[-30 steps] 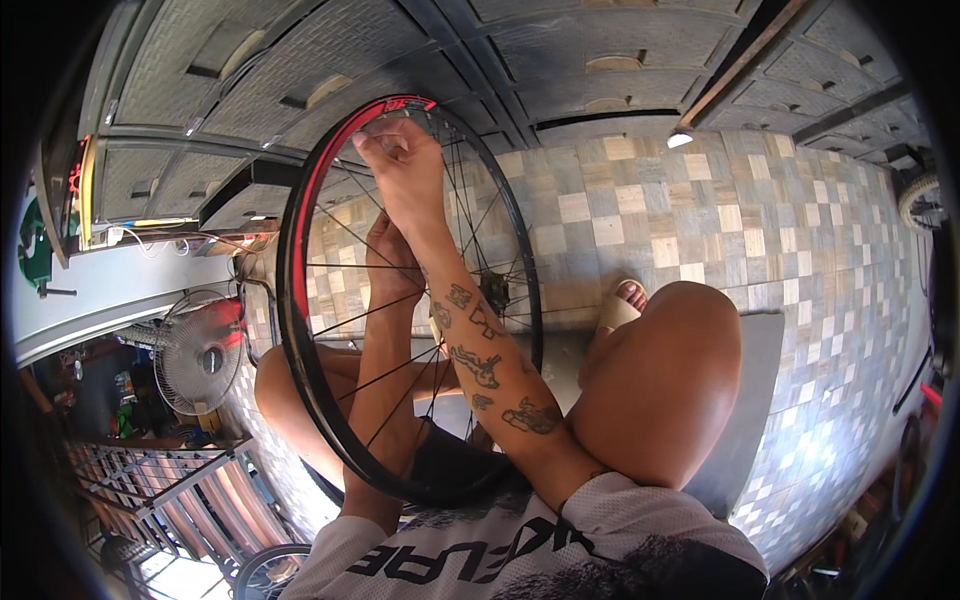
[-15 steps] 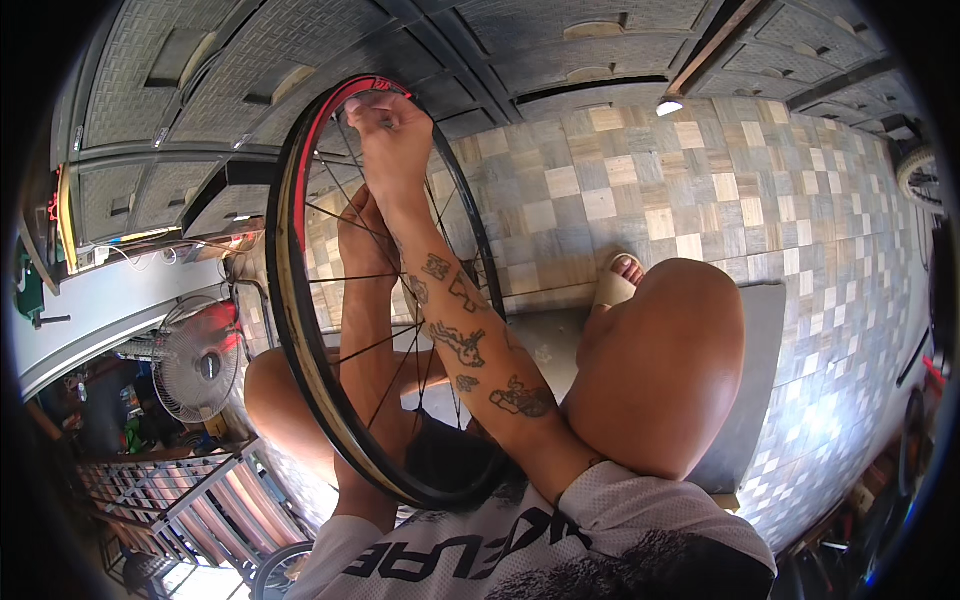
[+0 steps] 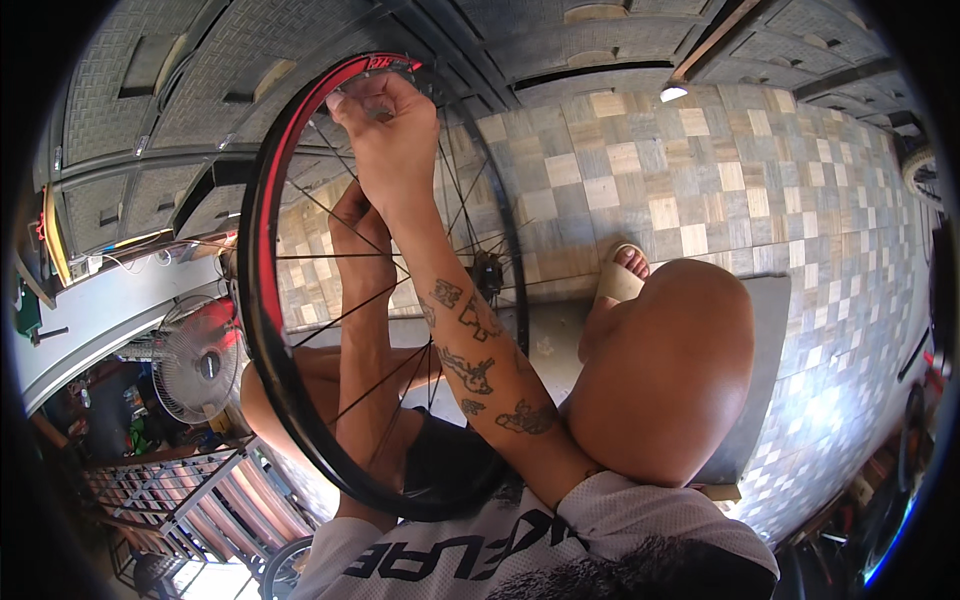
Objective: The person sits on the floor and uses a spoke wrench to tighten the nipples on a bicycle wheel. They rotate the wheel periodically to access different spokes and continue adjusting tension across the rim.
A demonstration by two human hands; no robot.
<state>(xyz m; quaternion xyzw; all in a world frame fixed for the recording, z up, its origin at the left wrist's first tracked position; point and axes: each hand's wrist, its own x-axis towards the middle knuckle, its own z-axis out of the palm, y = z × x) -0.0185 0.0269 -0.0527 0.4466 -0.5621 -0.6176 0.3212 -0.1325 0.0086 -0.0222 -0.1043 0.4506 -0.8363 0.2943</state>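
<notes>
A bicycle wheel (image 3: 258,320) with a black rim, thin dark spokes and a red strip (image 3: 268,215) along its upper left stands tilted between my legs. Its lower edge is close to my shirt. At the top of the rim my right hand (image 3: 398,150) is closed, thumb and fingers bent together by the red strip. My tattooed right forearm crosses in front of the spokes. Lower down, my left hand (image 3: 358,225) reaches up behind several spokes; my right wrist hides part of it, and its fingertips do not show. The hub (image 3: 487,275) sits right of my right forearm.
Grey woven-pattern drawers (image 3: 300,45) line the far side. A round fan (image 3: 200,360) stands at the left, above a metal rack (image 3: 190,490). Checkered tiles (image 3: 640,170) cover the floor. One sandalled foot (image 3: 622,275) rests ahead, and a grey mat (image 3: 765,330) lies under me.
The wheel has shifted up and left at its top and tilted, showing more of the red strip and hiding the tan band. My right hand has moved slightly up with it.
</notes>
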